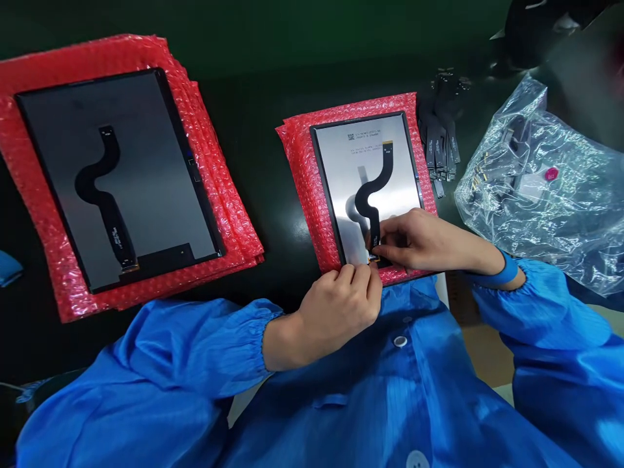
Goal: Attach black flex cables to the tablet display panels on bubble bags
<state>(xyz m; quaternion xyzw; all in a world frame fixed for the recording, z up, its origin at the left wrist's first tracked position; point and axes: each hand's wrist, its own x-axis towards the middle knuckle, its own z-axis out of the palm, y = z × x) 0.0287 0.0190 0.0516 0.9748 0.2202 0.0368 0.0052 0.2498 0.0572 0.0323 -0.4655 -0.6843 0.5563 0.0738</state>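
Note:
A display panel (336, 162) with a silvery back and black edge lies on red bubble wrap (308, 214) in front of me. Over it runs a curved black flex cable (374, 188), its lower end near the panel's bottom edge. My right hand (414, 240) pinches the cable close to that lower end, thumb and fingers closed on it. At the bottom edge beside the connector, my left hand (344, 296) is closed with its fingertips together; whatever they hold is hidden.
To the left, another display panel (141, 162) with a flex cable attached rests on stacked red bubble wrap (214, 175). Several loose flex cables (440, 140) lie right of the nearer panel. Farther right is a clear plastic bag (550, 195) with a pink round sticker.

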